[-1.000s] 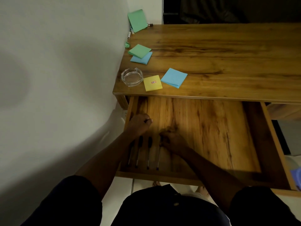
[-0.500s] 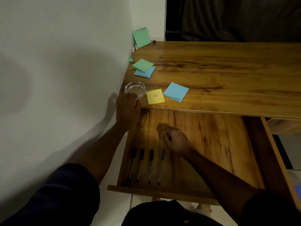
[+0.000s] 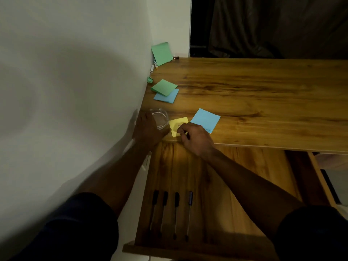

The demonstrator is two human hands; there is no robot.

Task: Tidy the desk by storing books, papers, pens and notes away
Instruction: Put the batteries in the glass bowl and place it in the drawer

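Several pens [image 3: 174, 213] lie side by side in the open wooden drawer [image 3: 235, 176] under the desk. On the desk's front left corner my right hand [image 3: 195, 137] pinches the near edge of a yellow sticky-note pad [image 3: 178, 123]. My left hand [image 3: 147, 129] grips the near side of a clear glass ashtray [image 3: 160, 117] beside that pad. A blue note pad [image 3: 206, 119] lies just right of the yellow one. Further back, a green pad [image 3: 163, 87] overlaps another blue pad [image 3: 166, 97].
A white wall runs along the desk's left edge. A green pad [image 3: 162, 53] leans on it at the back corner, with small markers [image 3: 153, 67] and a crumpled green scrap [image 3: 150, 79] below. The wooden desktop [image 3: 263, 95] stretches right; a dark curtain hangs behind.
Both hands left the pens in the drawer and rose to the desktop. The left hand took hold of the ashtray and the right reached the yellow pad.
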